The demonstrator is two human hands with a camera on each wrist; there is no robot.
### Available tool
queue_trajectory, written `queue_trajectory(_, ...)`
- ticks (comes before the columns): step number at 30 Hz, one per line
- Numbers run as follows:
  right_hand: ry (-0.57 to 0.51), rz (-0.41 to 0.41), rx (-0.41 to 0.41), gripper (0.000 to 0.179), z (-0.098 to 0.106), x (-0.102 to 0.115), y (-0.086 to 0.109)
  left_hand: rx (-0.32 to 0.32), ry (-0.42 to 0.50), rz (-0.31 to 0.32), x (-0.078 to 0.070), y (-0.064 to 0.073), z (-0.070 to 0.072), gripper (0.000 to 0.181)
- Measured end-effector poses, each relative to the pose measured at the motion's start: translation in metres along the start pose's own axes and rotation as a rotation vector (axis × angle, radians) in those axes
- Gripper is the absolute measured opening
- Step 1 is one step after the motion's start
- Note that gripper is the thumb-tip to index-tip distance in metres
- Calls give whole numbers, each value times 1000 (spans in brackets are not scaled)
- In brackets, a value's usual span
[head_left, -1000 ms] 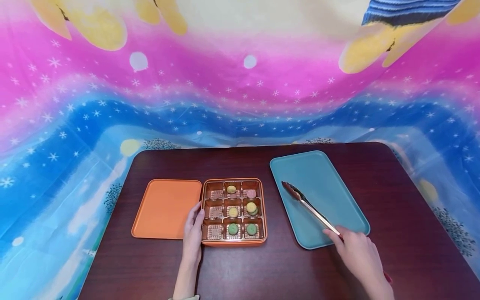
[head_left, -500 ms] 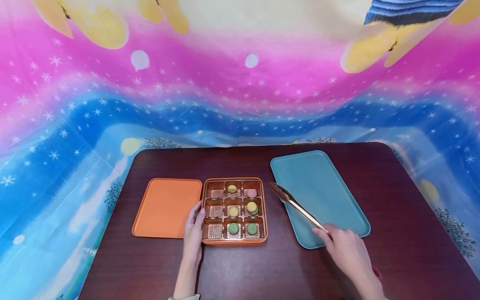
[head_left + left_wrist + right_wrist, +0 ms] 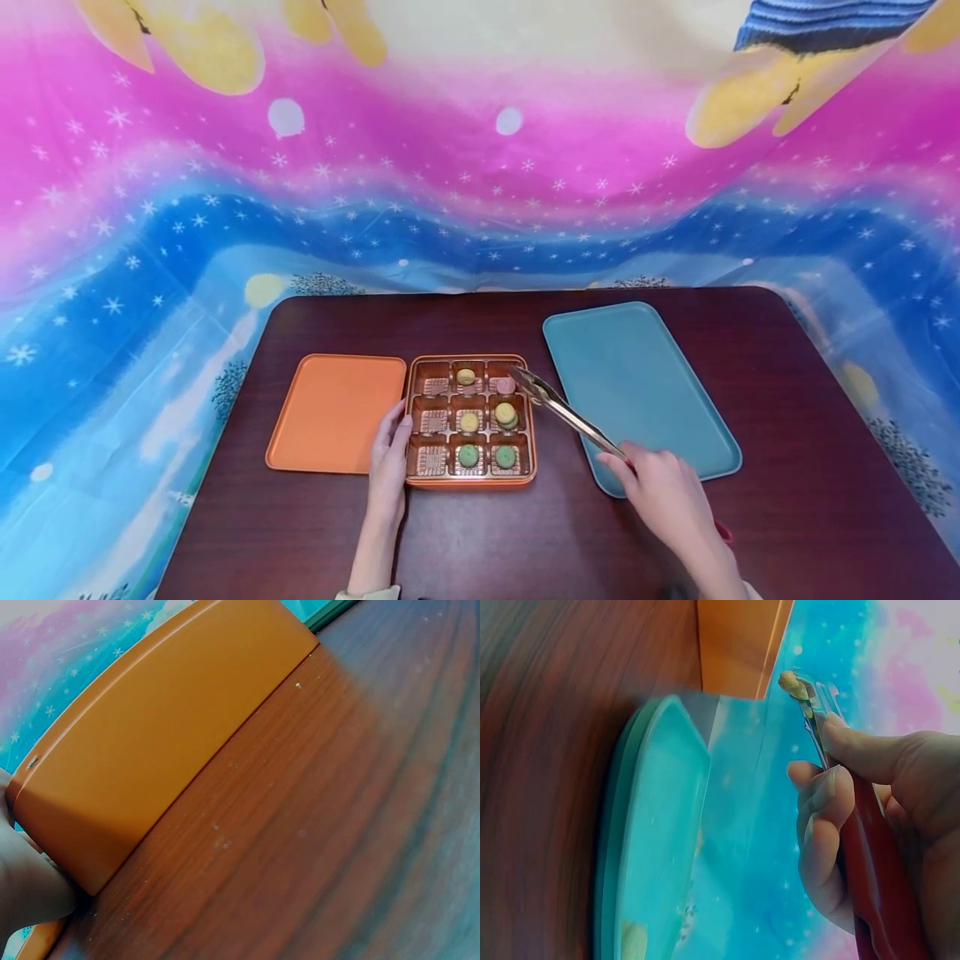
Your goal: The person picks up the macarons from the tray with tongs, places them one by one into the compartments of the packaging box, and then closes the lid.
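Observation:
My right hand (image 3: 663, 500) grips red-handled metal tongs (image 3: 573, 417), whose tips are over the upper right compartment of an orange box (image 3: 471, 482). In the right wrist view, a small yellowish lump (image 3: 793, 685) shows at the tong tips. Several macarons sit in the divided insert: a pink macaron (image 3: 506, 386) at the upper right, a yellow macaron (image 3: 469, 422) in the centre, and a green macaron (image 3: 506, 457) at the lower right. Against the box's left wall rests my left hand (image 3: 388, 450), its fingers lying along the side; the left wrist view shows it at the corner.
An orange flat lid (image 3: 333, 412) lies left of the box, partly behind my left hand. Right of the box is a teal tray (image 3: 641, 383), angled on the dark wooden table (image 3: 480, 542). A patterned cloth (image 3: 450, 183) hangs behind the table.
My right hand has moved left with the tongs, whose tips went from over the teal tray to the box's upper right compartment. My left hand has stayed at the box's side.

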State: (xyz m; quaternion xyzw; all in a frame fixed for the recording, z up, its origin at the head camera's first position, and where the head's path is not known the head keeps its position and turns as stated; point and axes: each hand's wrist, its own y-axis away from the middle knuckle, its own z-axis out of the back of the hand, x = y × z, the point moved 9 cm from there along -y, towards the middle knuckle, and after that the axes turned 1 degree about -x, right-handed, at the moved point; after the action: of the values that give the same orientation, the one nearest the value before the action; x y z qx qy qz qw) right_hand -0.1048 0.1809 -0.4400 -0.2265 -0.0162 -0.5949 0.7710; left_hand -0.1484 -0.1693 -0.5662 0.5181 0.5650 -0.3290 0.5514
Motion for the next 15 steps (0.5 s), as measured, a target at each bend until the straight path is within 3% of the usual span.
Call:
queue_trajectory(5,3,15,27,48,-7,14,-4,-1,-3,12,0,1,0,51)
queue_trajectory(10,-22,-44,125,42,-17,21,-7,-7,-1,24,1,1,0,50)
queue_trajectory(15,-23,-45,157,41,-22,33,-8,-10,-3,35,2,1,1,51)
